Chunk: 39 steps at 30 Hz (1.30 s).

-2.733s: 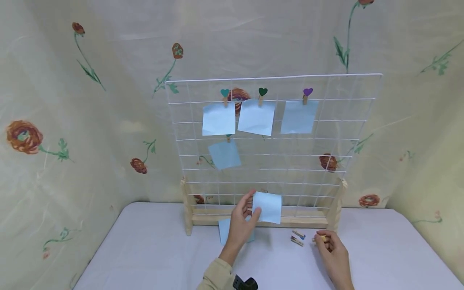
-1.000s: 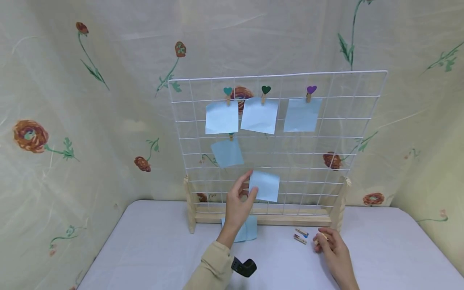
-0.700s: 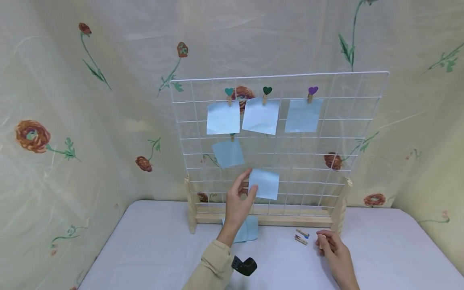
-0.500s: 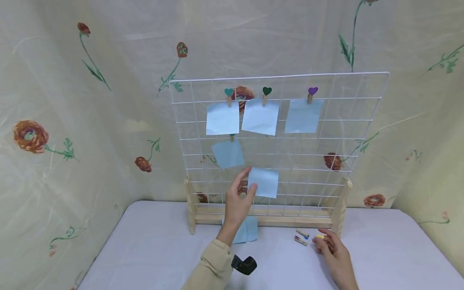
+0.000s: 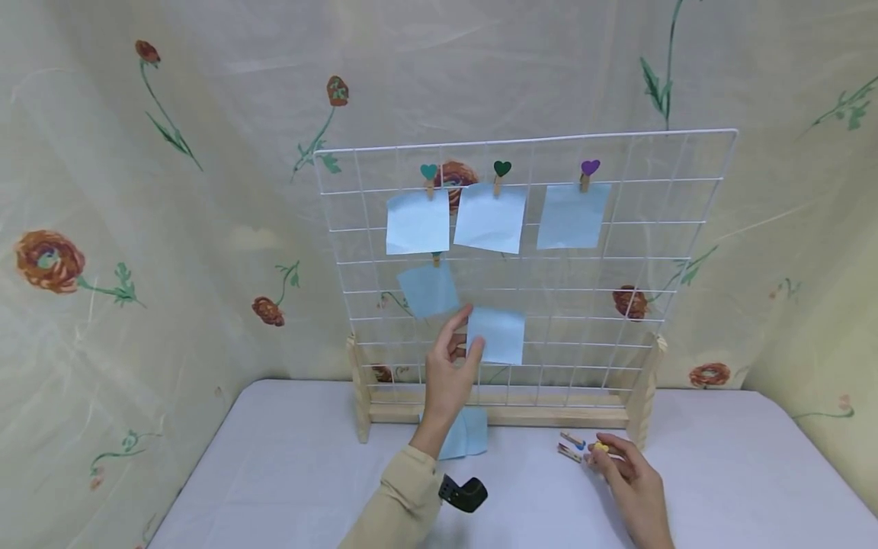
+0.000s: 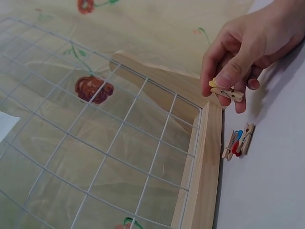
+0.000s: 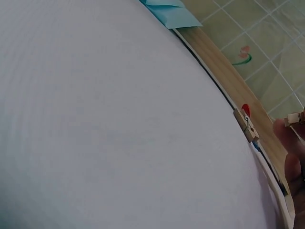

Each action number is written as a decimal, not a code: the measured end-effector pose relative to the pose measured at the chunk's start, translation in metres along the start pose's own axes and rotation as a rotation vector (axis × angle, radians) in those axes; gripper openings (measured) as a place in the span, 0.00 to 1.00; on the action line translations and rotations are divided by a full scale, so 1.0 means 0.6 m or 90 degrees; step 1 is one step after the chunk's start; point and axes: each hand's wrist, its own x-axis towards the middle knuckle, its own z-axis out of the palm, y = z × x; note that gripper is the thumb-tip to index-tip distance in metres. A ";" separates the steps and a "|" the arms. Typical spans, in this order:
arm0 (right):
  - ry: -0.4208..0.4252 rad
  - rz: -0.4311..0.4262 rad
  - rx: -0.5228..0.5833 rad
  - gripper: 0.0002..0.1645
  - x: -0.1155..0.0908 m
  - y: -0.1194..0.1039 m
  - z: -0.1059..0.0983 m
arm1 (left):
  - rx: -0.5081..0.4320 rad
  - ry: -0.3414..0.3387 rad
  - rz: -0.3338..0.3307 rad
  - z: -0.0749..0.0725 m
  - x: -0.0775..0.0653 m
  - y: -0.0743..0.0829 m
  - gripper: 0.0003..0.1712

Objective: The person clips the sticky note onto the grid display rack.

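Between thumb and fingers, my left hand (image 5: 449, 374) pinches the left edge of a light blue square paper (image 5: 497, 335) in front of the lower part of the white wire grid (image 5: 549, 301). My right hand (image 5: 629, 476), low at the right over the table, pinches a small wooden clothespin (image 6: 228, 92) with a yellow decoration. Beside that hand lie two more clothespins (image 6: 238, 140) on the table, with blue and red decorations. At the right wrist view's edge, the right fingers (image 7: 293, 167) and the held clothespin (image 7: 294, 119) are only partly visible.
Heart-topped clothespins hold three blue papers (image 5: 418, 223) along the grid's upper row, with another paper (image 5: 428, 290) below. More blue papers (image 5: 473, 433) lie on the white tablecloth (image 5: 288, 473) by the wooden stand (image 5: 549, 416). A floral curtain (image 5: 171, 328) hangs behind.
My left hand has raised the blue paper from near the stand's base bar to higher against the grid. My right hand stays low at the right, turning the clothespin so its yellow decoration shows.
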 end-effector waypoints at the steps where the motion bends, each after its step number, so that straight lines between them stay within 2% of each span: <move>1: 0.006 0.001 0.015 0.17 -0.001 0.000 0.002 | -0.001 0.003 0.000 0.000 0.000 0.000 0.26; 6: 0.029 -0.025 0.063 0.15 -0.008 -0.005 0.010 | 0.001 0.010 0.009 0.001 0.002 0.003 0.26; 12: 0.055 -0.058 0.079 0.17 -0.011 -0.023 0.013 | 0.003 0.016 0.000 0.000 0.008 0.008 0.26; 17: 0.038 -0.062 0.085 0.13 -0.013 -0.032 0.013 | 0.000 0.014 0.026 -0.002 0.014 0.011 0.26; 22: 0.010 -0.086 0.107 0.14 -0.013 -0.035 0.020 | -0.013 0.005 0.016 -0.003 0.014 0.011 0.26; 28: 0.013 -0.138 0.099 0.14 -0.007 -0.048 0.021 | -0.007 -0.002 0.011 -0.003 0.015 0.007 0.26; 31: 0.019 -0.176 0.091 0.15 0.000 -0.067 0.018 | 0.004 0.000 0.021 -0.003 0.018 0.007 0.26; 35: 0.003 -0.233 0.090 0.14 0.008 -0.111 0.009 | 0.014 0.000 0.027 -0.004 0.024 0.013 0.26; 39: -0.022 -0.258 0.095 0.13 0.017 -0.156 0.000 | 0.009 0.000 0.029 -0.005 0.033 0.022 0.26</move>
